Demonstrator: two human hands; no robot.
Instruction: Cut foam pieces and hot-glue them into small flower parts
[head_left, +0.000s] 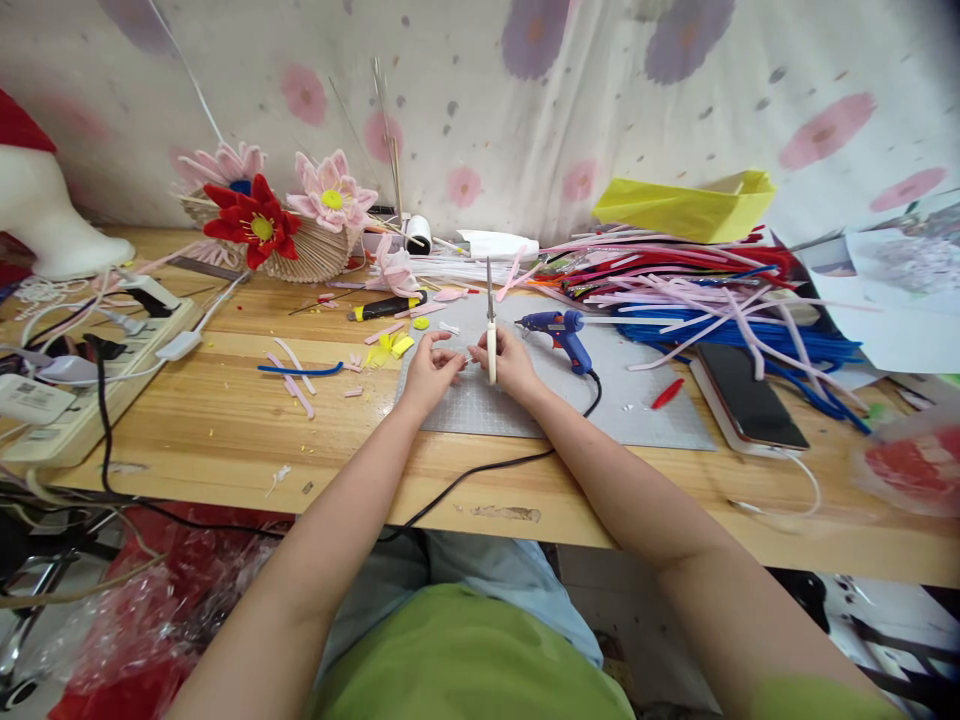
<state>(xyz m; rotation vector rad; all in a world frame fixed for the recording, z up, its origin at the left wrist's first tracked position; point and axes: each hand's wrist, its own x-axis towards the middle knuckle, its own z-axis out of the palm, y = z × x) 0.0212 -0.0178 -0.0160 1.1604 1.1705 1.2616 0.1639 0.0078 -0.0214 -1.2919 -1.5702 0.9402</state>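
Single head-worn view — forward and down — from close above the table (187,425).

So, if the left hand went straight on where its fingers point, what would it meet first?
Most likely the right hand, whose fingertips face it closely, though the depth between them is unclear.

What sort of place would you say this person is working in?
Probably a small craft workspace: the wooden table holds a blue glue gun, heaped fuzzy stems and a fuzzy red flower.
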